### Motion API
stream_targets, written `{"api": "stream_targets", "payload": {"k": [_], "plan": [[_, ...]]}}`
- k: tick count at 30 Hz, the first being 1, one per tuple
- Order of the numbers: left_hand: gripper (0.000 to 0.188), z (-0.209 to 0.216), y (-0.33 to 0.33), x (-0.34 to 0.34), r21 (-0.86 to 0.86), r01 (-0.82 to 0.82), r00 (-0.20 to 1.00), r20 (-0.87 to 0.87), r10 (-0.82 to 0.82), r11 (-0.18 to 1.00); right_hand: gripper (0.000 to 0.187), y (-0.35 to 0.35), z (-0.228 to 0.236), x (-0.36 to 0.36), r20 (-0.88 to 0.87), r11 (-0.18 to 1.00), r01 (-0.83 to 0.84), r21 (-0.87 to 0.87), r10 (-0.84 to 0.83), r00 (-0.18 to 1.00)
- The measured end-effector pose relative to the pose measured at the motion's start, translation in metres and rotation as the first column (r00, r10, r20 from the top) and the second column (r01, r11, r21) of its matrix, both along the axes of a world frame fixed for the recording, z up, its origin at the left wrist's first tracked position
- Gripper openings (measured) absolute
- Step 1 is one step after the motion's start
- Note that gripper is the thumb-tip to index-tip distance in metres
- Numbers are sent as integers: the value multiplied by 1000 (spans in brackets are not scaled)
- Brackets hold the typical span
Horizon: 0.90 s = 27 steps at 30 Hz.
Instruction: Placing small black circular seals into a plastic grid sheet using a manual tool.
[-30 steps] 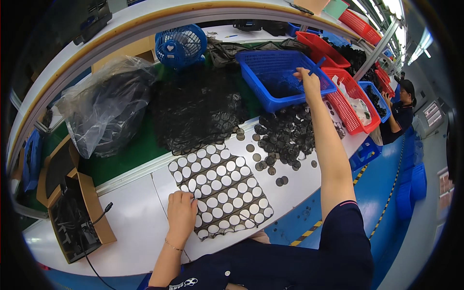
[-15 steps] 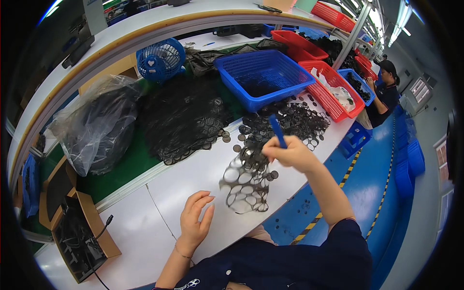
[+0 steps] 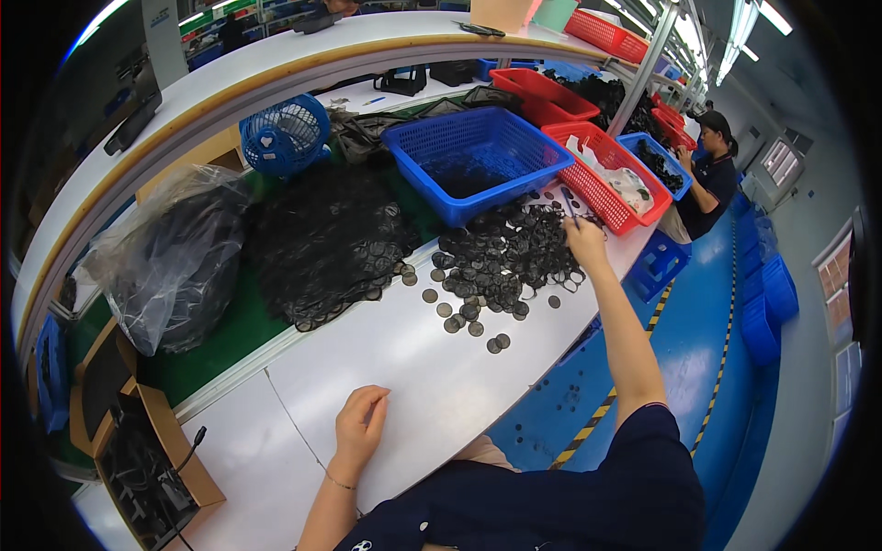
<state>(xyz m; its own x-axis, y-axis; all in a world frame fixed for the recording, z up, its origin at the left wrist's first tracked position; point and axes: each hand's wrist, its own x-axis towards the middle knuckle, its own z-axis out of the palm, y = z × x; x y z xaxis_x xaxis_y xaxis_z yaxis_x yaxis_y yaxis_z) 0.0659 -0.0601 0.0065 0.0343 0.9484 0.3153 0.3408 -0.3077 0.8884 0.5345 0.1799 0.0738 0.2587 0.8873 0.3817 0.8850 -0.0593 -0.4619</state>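
My right hand (image 3: 586,241) is closed around a slim blue pen-shaped tool (image 3: 569,204), at the right end of a heap of black perforated mesh and round discs (image 3: 501,262). Whether its fingers also touch the mesh is hard to tell. My left hand (image 3: 361,427) rests over the white tabletop (image 3: 432,395), empty, its fingers bent and the thumb apart from them. Several loose dark discs (image 3: 471,317) lie between the heap and me. A larger stack of black mesh sheets (image 3: 322,243) spreads to the left of the heap.
A blue basket (image 3: 478,156) stands behind the heap, a red basket (image 3: 611,174) to its right. Left are a clear plastic bag (image 3: 175,262), a blue fan (image 3: 287,138) and a cardboard box (image 3: 170,468). A co-worker (image 3: 712,174) sits at far right.
The piece of holed mesh in front of me has gone from that spot toward the heap. My right hand has moved away and right with the blue tool; my left hand has lowered slightly, its fingers more bent.
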Motion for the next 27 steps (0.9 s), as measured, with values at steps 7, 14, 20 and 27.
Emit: {"api": "stream_targets", "payload": {"k": [7, 14, 20, 27], "plan": [[33, 31, -4, 26, -351, 151, 849, 525, 61, 924, 25, -161, -31, -245, -456, 519, -795, -315, 652, 606], [49, 21, 43, -4, -303, -32, 713, 661, 234, 952, 44, -170, -26, -310, -469, 523, -851, -45, 741, 480], [46, 5, 67, -45, -372, 29, 225, 907, 356, 928, 67, -110, -85, -303, 87, 642, -734, -224, 763, 641], [44, -9, 61, -47, -353, 120, 284, 908, 308, 928, 58, -42, -84, -193, 323, 840, -509, -187, 542, 776]]}}
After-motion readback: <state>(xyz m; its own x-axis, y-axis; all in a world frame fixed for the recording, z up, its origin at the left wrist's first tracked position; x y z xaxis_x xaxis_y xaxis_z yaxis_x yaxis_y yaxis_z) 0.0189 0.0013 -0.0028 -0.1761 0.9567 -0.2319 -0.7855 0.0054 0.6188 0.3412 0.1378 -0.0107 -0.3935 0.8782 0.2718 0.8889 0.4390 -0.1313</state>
